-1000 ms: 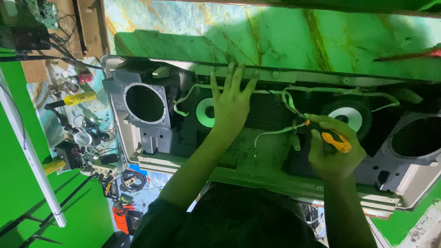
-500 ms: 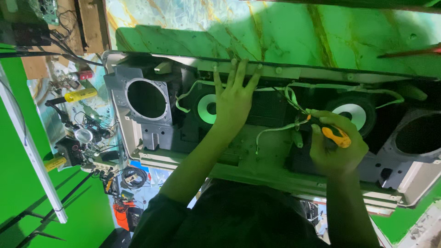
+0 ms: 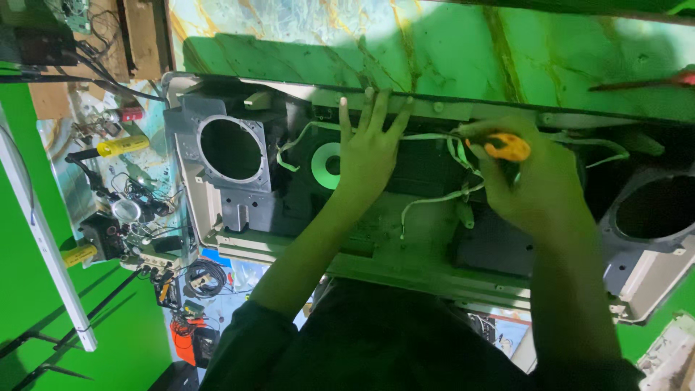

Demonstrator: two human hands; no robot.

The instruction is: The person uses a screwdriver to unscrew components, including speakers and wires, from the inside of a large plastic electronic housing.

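left hand (image 3: 369, 156): lying flat with fingers spread, pressing on the dark inner panel of the opened speaker cabinet (image 3: 405, 253), grasping nothing.
right hand (image 3: 539, 185): closing around an orange-handled screwdriver (image 3: 507, 147), its tip hidden among the white wires (image 3: 434, 199).
cabinet: lying across the table, 2 round speaker holes showing, 1 at the left (image 3: 230, 148), 1 at the right (image 3: 659, 208).
left edge: a yellow-handled tool (image 3: 123, 145) resting amid loose parts.
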